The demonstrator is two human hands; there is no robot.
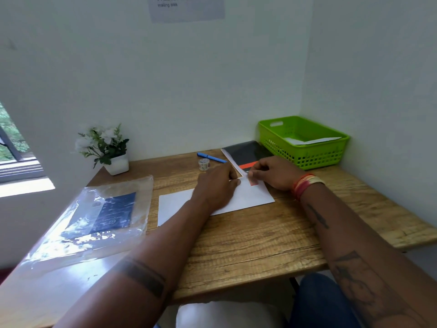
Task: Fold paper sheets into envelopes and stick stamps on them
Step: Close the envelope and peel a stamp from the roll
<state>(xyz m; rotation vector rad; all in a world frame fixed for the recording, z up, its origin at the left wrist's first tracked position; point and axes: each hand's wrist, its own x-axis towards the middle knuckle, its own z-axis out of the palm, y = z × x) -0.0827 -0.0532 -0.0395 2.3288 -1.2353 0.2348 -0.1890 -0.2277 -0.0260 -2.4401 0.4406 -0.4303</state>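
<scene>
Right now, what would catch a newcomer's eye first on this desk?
Probably the bright green basket in the far right corner, with white paper inside. Next, both hands at the middle of the desk: the left hand presses a white envelope flat while the right hand sets a reddish stamp on its corner.

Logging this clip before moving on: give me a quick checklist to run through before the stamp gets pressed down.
1. Envelope flat on table: ok.
2. Left hand pinning the envelope: ok.
3. Right hand pinching the stamp: ok.
4. Stamp over the envelope's far right corner: ok.
5. Stamp square to the edges: cannot tell.
6. Green basket within reach: ok, paper already inside.
</scene>
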